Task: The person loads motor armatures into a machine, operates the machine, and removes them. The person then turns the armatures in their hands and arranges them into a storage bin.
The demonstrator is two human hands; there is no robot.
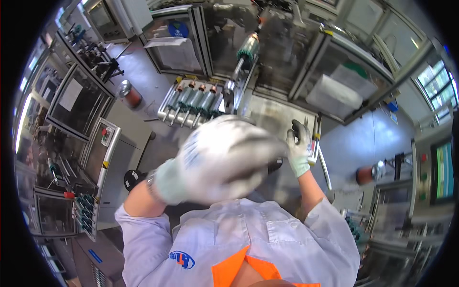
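Observation:
My left hand [224, 160], in a white glove with a pale green cuff, is raised close in front of my chest and smeared by motion. Its fingers point right, and I cannot make out whether they hold anything. At the right side of the pale bench top [272, 111], my right hand [299, 146] wears a white glove with dark fingertips; thumb and fingers are apart, with nothing visible between them. Beyond the left hand, several green motor armatures [193, 100] with copper ends and steel shafts lie side by side on a rack. Farther ahead, another armature [248, 47] sits in the machine.
Framed clear guard panels [174, 43] flank the machine opening, with another guard panel [342, 81] on the right. A cabinet [119, 138] stands at left, beside a rack of armatures [85, 213]. A control screen [442, 170] is at far right. Copper-coloured spools [130, 94] stand on the floor.

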